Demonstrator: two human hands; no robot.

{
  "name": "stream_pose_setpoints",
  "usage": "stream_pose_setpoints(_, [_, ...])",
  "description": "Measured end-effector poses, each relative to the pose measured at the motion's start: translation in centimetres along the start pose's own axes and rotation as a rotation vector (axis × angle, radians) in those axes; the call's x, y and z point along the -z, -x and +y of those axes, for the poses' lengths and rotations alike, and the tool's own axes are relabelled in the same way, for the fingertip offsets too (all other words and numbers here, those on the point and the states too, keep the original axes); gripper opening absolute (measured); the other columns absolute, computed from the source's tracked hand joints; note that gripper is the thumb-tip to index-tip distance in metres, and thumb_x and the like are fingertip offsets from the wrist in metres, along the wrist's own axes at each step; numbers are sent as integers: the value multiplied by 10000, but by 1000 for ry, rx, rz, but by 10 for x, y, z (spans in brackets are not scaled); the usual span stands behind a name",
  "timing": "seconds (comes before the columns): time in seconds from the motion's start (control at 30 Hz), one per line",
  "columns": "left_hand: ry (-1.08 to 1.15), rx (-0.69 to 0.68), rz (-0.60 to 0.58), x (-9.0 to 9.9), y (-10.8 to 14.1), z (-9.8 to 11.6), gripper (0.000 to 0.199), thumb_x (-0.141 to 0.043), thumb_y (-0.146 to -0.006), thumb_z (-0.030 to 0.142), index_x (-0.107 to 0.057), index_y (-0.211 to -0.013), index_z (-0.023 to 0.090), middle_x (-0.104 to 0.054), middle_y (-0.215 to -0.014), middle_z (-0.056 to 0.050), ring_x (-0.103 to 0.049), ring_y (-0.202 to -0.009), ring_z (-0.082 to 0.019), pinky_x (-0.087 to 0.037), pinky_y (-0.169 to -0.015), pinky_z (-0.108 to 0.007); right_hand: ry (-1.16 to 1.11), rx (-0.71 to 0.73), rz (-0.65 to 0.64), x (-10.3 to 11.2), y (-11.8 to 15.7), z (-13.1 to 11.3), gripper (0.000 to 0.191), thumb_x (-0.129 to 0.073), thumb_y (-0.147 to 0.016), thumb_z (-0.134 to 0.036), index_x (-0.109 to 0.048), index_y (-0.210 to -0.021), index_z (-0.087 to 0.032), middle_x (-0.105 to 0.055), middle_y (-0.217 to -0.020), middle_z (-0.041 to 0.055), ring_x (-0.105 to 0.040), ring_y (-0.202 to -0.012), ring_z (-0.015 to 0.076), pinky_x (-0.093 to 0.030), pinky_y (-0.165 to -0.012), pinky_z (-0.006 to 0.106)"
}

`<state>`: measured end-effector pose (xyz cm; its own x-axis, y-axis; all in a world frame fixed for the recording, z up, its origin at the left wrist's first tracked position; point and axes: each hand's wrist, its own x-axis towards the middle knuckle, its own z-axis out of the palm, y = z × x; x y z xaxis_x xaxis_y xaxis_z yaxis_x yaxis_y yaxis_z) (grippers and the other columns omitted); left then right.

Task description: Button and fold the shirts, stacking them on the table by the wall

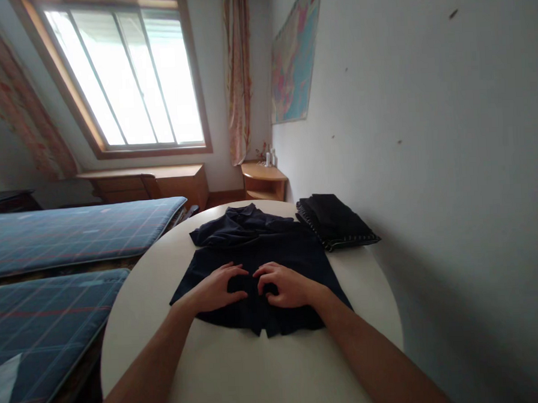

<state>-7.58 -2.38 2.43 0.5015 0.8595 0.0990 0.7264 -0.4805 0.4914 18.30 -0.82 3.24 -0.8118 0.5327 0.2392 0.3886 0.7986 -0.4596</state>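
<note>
A dark navy short-sleeved shirt lies spread on a round white table, its collar toward the far edge and its hem toward me. Over the lower middle of the shirt is my left hand, fingers curved and apart from the thumb. My right hand faces it just to the right, with its fingers bent and a gap between them and the thumb. Dark cloth shows through both gaps. Neither hand visibly grips the fabric, though whether the fingertips touch it is hard to tell.
Folded black clothes are stacked at the table's back right, near the white wall. Two beds with blue plaid mattresses stand to the left. A wooden desk is under the window, and a corner shelf holds small bottles.
</note>
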Motion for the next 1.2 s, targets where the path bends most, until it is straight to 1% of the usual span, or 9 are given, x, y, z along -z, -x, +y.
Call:
stream_pose_setpoints(0.1, [15,-3,-66,-3,0,6,635,-777,-718,526,-632,-1275,258,-457,-1513,-107,-319,-1444,-354,-306,-1166,-503,0,2,2,0,0,-1,160,-675,-730,-120,-710,-857,-211,-633,-1248,66,-540,-1201,222,-424,-1050,347])
stream_pose_setpoints(0.23, [-19,-17,-91,-10,-1,11,783,-829,-640,552,-595,-1327,259,-400,-1548,-120,-279,-1457,-375,-265,-1175,-544,-20,-24,-4,3,2,-4,112,-738,-757,-253,-680,-846,-218,-627,-1223,57,-547,-1172,220,-441,-1021,339])
stream_pose_setpoints(0.47, [-71,8,-83,-16,-4,8,779,-774,-716,551,-531,-1390,246,-357,-1571,-118,-252,-1470,-362,-223,-1187,-559,20,-114,-115,11,3,-13,394,-814,-667,-532,-661,-838,-210,-604,-1062,44,-565,-970,207,-474,-874,325])
stream_pose_setpoints(0.6, [-90,0,-78,-17,-6,6,719,-726,-774,538,-518,-1400,254,-334,-1583,-98,-245,-1475,-348,-209,-1190,-554,34,-143,-208,10,3,-21,550,-838,-544,-638,-626,-807,-204,-573,-1128,67,-522,-1034,252,-459,-915,381])
stream_pose_setpoints(0.7, [-105,11,-66,-18,-8,4,661,-691,-814,518,-525,-1394,247,-344,-1580,-91,-251,-1475,-335,-213,-1191,-538,39,-147,-271,7,4,-25,565,-853,-522,-615,-629,-840,-206,-499,-1333,100,-450,-1203,318,-408,-1013,456])
stream_pose_setpoints(0.83, [-101,-1,-27,-20,-9,1,628,-690,-818,503,-545,-1372,246,-383,-1560,-96,-275,-1466,-338,-227,-1187,-531,28,-127,-296,4,5,-22,353,-837,-617,-460,-682,-802,-203,-424,-1486,105,-360,-1343,354,-362,-1065,485])
stream_pose_setpoints(0.97, [-103,-18,-15,-22,-9,0,598,-701,-818,462,-549,-1358,254,-401,-1551,-94,-286,-1460,-344,-239,-1182,-543,-28,-55,-243,7,4,-19,117,-778,-690,-294,-704,-712,-205,-527,-1428,76,-428,-1328,283,-360,-1086,409])
stream_pose_setpoints(1.1, [-69,-44,21,-22,-8,0,437,-737,-794,398,-628,-1181,228,-454,-1514,-117,-324,-1444,-347,-286,-1169,-527,-160,-32,-149,13,1,-23,70,-750,-731,-253,-699,-743,-206,-564,-1393,55,-486,-1287,235,-385,-1076,363])
stream_pose_setpoints(1.2, [-41,-112,38,-19,-9,0,261,-733,-799,340,-649,-1012,214,-520,-1458,-127,-370,-1426,-313,-301,-1170,-498,-246,5,-61,13,0,-27,73,-732,-770,-251,-683,-765,-197,-616,-1298,59,-568,-1180,200,-423,-1030,331])
